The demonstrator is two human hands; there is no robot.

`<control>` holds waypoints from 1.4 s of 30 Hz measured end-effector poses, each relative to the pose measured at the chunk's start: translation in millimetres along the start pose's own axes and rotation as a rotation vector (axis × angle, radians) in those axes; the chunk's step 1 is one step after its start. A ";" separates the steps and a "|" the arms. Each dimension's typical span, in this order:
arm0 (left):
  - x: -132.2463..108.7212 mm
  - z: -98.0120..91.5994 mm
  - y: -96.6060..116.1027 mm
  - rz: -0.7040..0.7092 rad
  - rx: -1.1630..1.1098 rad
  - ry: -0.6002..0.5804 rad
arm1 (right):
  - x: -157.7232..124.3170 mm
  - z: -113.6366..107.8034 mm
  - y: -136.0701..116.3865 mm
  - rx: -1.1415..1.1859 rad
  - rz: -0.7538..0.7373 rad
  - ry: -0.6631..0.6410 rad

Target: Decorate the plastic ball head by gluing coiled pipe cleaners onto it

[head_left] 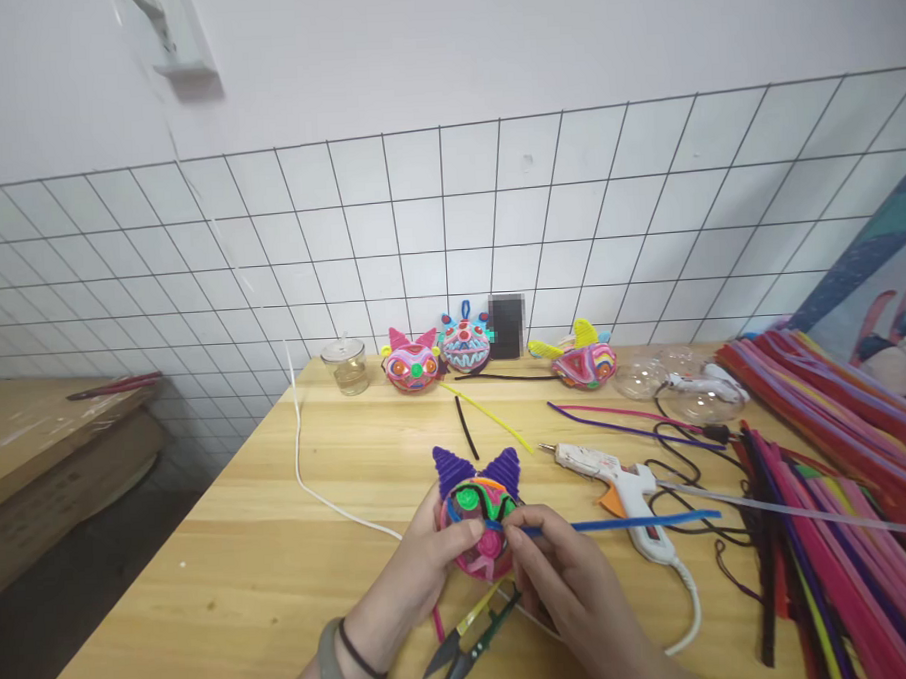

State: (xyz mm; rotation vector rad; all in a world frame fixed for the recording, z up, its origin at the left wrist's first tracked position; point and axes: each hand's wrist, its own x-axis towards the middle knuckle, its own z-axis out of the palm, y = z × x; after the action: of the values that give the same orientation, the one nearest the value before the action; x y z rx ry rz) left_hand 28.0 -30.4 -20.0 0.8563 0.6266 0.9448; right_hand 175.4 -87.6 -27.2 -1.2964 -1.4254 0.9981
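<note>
My left hand [432, 543] grips a round ornament [479, 494] covered in coiled pipe cleaners, with two purple pointed ears on top. Its thumb presses on the front, beside a pink spiral. Between the fingers of my right hand [557, 565] is a blue pipe cleaner [641, 521], laid against the ornament's face with its free end sticking out to the right. Below my hands, thread snips [473, 639] with dark blades lie on the table, partly covered by my right hand. A bit of pink pipe cleaner [437, 622] shows beside them.
A white glue gun [609, 478] with its cable lies to the right. Bundles of pipe cleaners [830, 553] fill the right side, near clear plastic balls [700, 394]. Three decorated ornaments, one pink-eared [413, 366], and a glass cup [345, 366] stand along the wall.
</note>
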 end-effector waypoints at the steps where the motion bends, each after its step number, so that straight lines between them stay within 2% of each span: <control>1: 0.0 0.0 0.1 0.001 0.003 0.000 | 0.4 0.0 -0.1 0.006 0.005 -0.003; 12: 0.4 -2.4 -2.8 0.014 0.070 -0.018 | 3.4 1.2 0.0 0.050 0.062 -0.002; 20: -0.9 -2.3 -2.0 0.021 0.084 -0.022 | 4.7 -0.4 3.7 -0.032 0.003 0.016; 28: -0.9 1.1 -0.7 0.024 -0.007 -0.013 | 4.2 -0.5 0.3 -0.043 -0.031 0.019; 33: -1.2 -0.8 -2.5 0.022 0.059 -0.033 | 4.8 -0.7 1.4 -0.016 -0.023 0.010; 42: -0.4 -1.7 -2.5 0.038 0.096 0.009 | 5.4 0.7 -1.9 -0.004 -0.027 -0.004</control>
State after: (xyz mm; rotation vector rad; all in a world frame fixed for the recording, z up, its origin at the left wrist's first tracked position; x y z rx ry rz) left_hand 27.5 -31.0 -22.9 0.9524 0.6699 0.9592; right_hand 174.3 -82.5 -24.9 -1.2749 -1.4447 0.9808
